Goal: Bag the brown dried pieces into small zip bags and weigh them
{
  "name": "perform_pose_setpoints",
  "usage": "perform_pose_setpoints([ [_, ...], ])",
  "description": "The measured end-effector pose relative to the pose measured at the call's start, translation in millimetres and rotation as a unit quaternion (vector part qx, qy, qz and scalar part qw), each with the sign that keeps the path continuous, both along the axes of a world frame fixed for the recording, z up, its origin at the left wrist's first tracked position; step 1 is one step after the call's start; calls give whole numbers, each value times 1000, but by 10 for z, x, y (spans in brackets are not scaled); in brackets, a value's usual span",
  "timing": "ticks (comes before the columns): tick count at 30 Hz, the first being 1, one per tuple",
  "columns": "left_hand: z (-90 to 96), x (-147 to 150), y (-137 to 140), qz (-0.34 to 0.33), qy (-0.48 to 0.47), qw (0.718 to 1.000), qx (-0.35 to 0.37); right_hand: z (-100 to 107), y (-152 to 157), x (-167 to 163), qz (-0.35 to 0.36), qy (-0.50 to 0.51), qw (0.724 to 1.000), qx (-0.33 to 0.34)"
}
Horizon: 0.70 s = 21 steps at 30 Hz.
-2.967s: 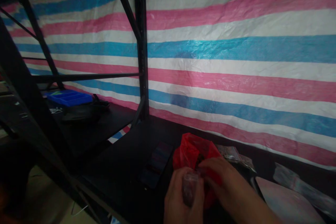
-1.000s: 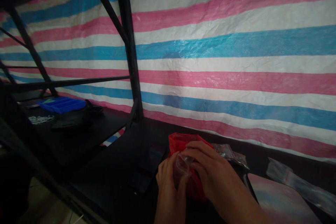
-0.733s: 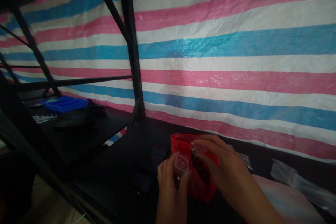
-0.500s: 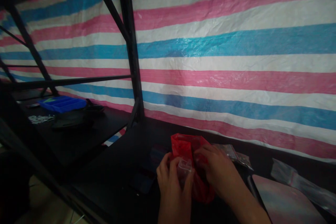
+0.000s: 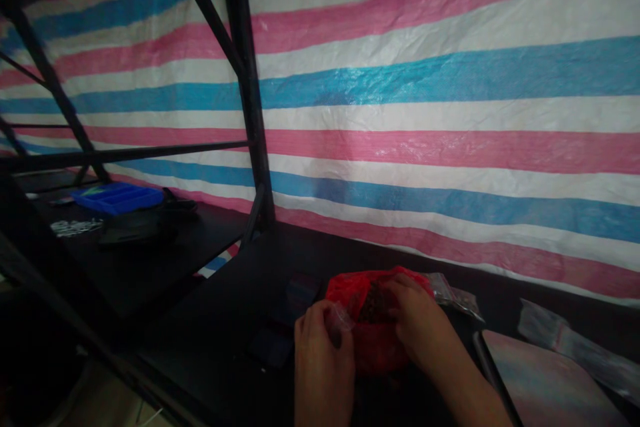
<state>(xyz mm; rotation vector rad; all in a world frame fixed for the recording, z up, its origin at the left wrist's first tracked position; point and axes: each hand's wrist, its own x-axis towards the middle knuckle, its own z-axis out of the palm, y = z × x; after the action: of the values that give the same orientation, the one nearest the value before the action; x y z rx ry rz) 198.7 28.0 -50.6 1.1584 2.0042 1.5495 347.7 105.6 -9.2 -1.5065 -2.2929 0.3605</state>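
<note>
A red plastic bag (image 5: 377, 350) rests on the black tabletop with its mouth spread. Small dark-brown pieces (image 5: 373, 303) show inside it, too dim to name. My right hand (image 5: 415, 320) reaches into the mouth from the right, fingers curled at the pieces; what lies between the fingertips is hidden. To the left of the mouth, my left hand (image 5: 323, 350) is closed on a small clear plastic bag (image 5: 343, 315), held against the red bag's left edge.
Small clear packets (image 5: 457, 297) lie behind my right hand. A laptop-like flat panel (image 5: 540, 377) and a clear plastic wrapper (image 5: 545, 330) are at right. Dark phone-like slabs (image 5: 270, 345) lie left. A blue tray (image 5: 117, 197) sits beyond a black metal post (image 5: 257, 140).
The red bag's mouth has opened wider, showing the brown pieces. My right hand has moved up and right into it, and my left hand has shifted slightly left with the clear bag.
</note>
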Motion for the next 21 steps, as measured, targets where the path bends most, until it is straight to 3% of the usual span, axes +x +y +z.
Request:
perform_pose_setpoints([
  [3, 40, 0, 10, -12, -69, 997, 20, 15, -18, -61, -6, -5, 1000, -4],
  [8, 155, -25, 41, -35, -240, 969, 36, 23, -93, -239, 55, 24, 998, -28],
  [12, 243, -59, 46, -25, -294, 955, 40, -17, -116, -246, 85, 88, 991, -52],
  [17, 225, -68, 33, -35, -271, 960, 51, -37, -75, -160, 86, 221, 963, -127],
  [21, 68, -55, 24, -21, -119, 988, 91, 48, -48, -36, 40, 248, 962, -110],
])
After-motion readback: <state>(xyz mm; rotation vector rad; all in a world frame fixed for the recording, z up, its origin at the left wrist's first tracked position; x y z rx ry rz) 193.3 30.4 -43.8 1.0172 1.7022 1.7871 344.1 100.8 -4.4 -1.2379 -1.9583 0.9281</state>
